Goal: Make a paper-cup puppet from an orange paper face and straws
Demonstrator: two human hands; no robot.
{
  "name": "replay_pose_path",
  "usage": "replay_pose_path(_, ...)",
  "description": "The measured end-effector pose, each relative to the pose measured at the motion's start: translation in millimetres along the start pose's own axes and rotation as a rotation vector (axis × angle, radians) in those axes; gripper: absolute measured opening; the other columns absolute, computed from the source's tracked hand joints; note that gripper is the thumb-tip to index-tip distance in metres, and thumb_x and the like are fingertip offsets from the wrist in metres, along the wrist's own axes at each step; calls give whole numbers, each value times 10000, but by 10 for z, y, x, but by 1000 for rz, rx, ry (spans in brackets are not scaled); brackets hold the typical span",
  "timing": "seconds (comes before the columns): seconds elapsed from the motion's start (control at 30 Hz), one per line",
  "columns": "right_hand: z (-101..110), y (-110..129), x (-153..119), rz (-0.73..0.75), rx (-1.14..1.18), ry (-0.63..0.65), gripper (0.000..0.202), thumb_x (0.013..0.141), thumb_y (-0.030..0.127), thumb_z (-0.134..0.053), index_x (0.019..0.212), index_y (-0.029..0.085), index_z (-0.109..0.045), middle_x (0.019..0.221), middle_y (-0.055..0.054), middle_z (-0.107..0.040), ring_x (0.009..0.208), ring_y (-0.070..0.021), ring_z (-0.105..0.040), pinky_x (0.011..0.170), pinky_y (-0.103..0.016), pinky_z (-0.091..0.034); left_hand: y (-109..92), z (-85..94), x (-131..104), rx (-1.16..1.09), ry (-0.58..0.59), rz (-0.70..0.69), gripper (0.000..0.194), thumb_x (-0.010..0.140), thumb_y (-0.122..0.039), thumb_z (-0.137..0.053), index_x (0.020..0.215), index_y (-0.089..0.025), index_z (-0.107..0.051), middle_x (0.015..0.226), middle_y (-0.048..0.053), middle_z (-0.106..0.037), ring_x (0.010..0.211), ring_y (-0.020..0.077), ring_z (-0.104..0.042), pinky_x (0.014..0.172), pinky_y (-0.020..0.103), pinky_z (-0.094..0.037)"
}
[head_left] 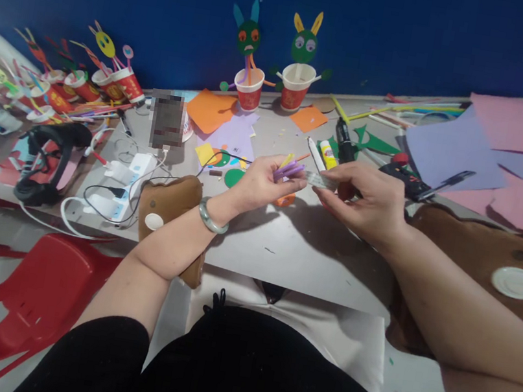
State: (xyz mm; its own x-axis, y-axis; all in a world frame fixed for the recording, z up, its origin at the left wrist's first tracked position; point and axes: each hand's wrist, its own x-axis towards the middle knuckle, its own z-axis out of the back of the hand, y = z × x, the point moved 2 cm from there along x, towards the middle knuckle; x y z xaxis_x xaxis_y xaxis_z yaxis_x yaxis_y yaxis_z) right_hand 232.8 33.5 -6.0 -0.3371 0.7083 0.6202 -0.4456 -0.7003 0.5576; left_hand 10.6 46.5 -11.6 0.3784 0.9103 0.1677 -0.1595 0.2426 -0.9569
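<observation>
Gripping a short bundle of purple tubes point(289, 171) in the left hand point(263, 183), with fingers curled in and thumb pressed against it. Looking slim, smooth, plastic-like; showing one yellow end and one thin orange end alongside. Several purple ones in the bunch; cannot tell exact number. Pinching a narrow see-through strip point(321, 181), slightly glossy, between thumb and fingers of the right hand point(372, 196); reaching toward the left thumb, cannot tell whether touching. Held above the grey table point(273, 250), between both hands.

Counting behind: one left paper cup point(248, 94), one right paper cup point(294, 96), both red-and-white, upright, round-rimmed. Above these: one round dark-green head point(249, 38) with two blue ears point(255, 10), one similar green head point(305, 46) with two yellow ears point(318, 22). Farther left, a cluster of red cups point(128, 84), overlapping, hard to count.

On the table: one flat green disc point(233, 178), one orange round piece point(285, 199) below the left hand, one white pen point(316, 156), one yellow glue stick point(329, 155), one thick black marker point(345, 143). One large orange sheet point(210, 110), one smaller orange piece point(308, 118). To the right, flat pink sheets point(522, 127) and lilac sheets point(446, 145), overlapping.

At the near edge: one left brown cushion point(177, 200), one right brown cushion point(472, 231), both soft-looking, each with one white disc point(517, 283). Also one smooth grey-green bangle point(211, 218) on the left wrist.
</observation>
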Motion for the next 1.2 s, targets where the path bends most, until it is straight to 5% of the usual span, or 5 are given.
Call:
replay_pose_path(0.23, -44, 0, -57, -26, -98, 32, 222, 1050, 487, -712, 1045, 273, -771, 931, -104, -779, 604, -206, -600, 626, -444, -585, -43, -25, -76, 197, -53, -33, 220, 988, -279, -700, 802, -214, -602, 753, -5, -650, 738, 156, -597, 731, 323, -487)
replay_pose_path(0.4, -77, 30, -51, 84, -86, -43, 123, 1001, 376, -757, 1021, 255, -761, 836, -56, -753, 569, -174, -593, 585, -372, -548, -141, -53, -127, 461, 9, -106, 192, 857, -49, -617, 944, -219, -609, 967, 35, -756, 890, 189, -682, 825, 331, -511)
replay_pose_path(0.87, -147, -43, -93, 119, -86, -34, 155, 1027, 392, -766, 1059, 240, -774, 952, -71, -793, 579, -160, -576, 582, -362, -551, -62, -84, -126, 520, 30, -80, 272, 816, -56, -544, 996, -253, -488, 984, 34, -736, 908, 216, -672, 837, 356, -500)
replay_pose_path(1.03, -144, -14, -101, 112, -16, -36, 86, 1023, 353, -796, 1079, 288, -792, 985, -79, -787, 582, -194, -578, 573, -421, -556, 4, -69, -88, 502, -38, -76, 304, 798, -23, -548, 980, -258, -481, 990, 31, -731, 900, 212, -657, 830, 355, -495)
replay_pose_path(1.2, -90, 36, -52, 182, -31, -109, 111, 982, 302, -845, 1053, 254, -774, 959, -54, -797, 544, -143, -569, 546, -350, -533, 7, 25, -39, 452, -107, -46, 213, 875, -39, -552, 927, -244, -537, 897, 23, -726, 842, 203, -658, 807, 349, -509)
